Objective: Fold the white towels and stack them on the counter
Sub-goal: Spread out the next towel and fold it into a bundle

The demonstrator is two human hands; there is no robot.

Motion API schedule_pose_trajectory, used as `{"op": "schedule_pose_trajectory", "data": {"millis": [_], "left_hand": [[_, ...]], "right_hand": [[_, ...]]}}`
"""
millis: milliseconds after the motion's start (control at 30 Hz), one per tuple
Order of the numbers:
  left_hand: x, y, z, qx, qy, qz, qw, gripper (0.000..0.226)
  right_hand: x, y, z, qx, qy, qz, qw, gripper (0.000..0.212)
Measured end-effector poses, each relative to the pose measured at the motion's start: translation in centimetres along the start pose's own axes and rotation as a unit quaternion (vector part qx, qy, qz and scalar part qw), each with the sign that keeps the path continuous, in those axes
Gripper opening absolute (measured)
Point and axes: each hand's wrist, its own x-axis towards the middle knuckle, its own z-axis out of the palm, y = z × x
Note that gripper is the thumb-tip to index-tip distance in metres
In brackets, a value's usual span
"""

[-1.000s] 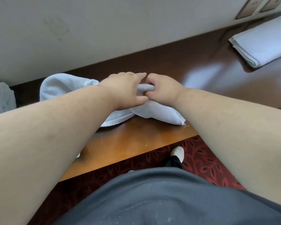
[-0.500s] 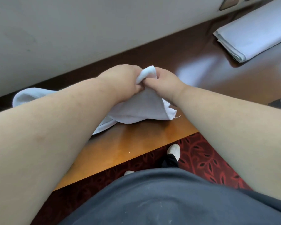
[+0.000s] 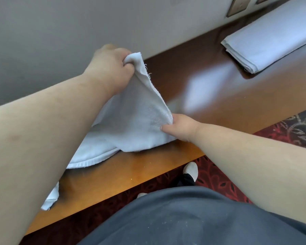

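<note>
desk (image 3: pixel 219 103): glossy brown wood, against wall
near edge: loose white towel (image 3: pixel 131 124)
far right: folded white towel (image 3: pixel 268 41)

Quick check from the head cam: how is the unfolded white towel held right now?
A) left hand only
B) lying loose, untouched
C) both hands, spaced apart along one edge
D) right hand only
C: the left hand grips the raised end of the towel edge and the right hand pinches it lower, nearer the counter.

Soft daylight glares off the counter (image 3: pixel 198 89); edges bow, and the picture seems slightly blurred.
</note>
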Motion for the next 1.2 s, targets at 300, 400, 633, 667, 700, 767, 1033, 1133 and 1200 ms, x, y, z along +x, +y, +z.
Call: {"op": "schedule_pose_trajectory", "data": {"millis": [300,400,633,667,700,767,1033,1133,1200], "left_hand": [[7.1,4.8,0.1,0.162,-0.073,-0.072,0.981,0.02],[8.8,4.8,3.2,0.126,-0.072,-0.058,0.988,0.033],[4.9,1.2,12.1,-0.034,-0.14,-0.05,0.988,0.059],[3.3,0.4,13.2,-0.035,-0.152,-0.056,0.986,0.057],[1.6,-0.5,14.1,-0.036,-0.162,-0.064,0.984,0.056],[-2.2,-2.6,15.3,-0.039,-0.183,-0.089,0.978,0.056],[-11.4,-12.0,14.0,-0.015,-0.164,-0.173,0.971,0.061],[-13.8,-15.9,11.8,-0.005,-0.114,-0.199,0.973,0.061],[-15.9,-19.1,10.3,0.008,-0.095,-0.228,0.969,0.062]], "right_hand": [[-1.2,2.6,-1.9,0.344,0.042,0.052,0.937,0.028],[-0.6,4.2,-2.4,0.355,0.087,0.106,0.925,0.025],[1.8,6.9,-4.3,0.276,0.223,0.175,0.919,0.022],[2.1,7.0,-4.8,0.253,0.237,0.173,0.922,0.02],[2.3,7.1,-5.3,0.231,0.249,0.17,0.925,0.019],[2.7,7.0,-6.3,0.18,0.258,0.169,0.934,0.025],[2.2,3.7,-5.1,-0.091,0.272,0.217,0.933,0.08],[2.4,-1.0,-1.6,-0.208,0.258,0.132,0.934,0.08],[2.6,-4.5,1.8,-0.263,0.241,0.074,0.931,0.077]]}}
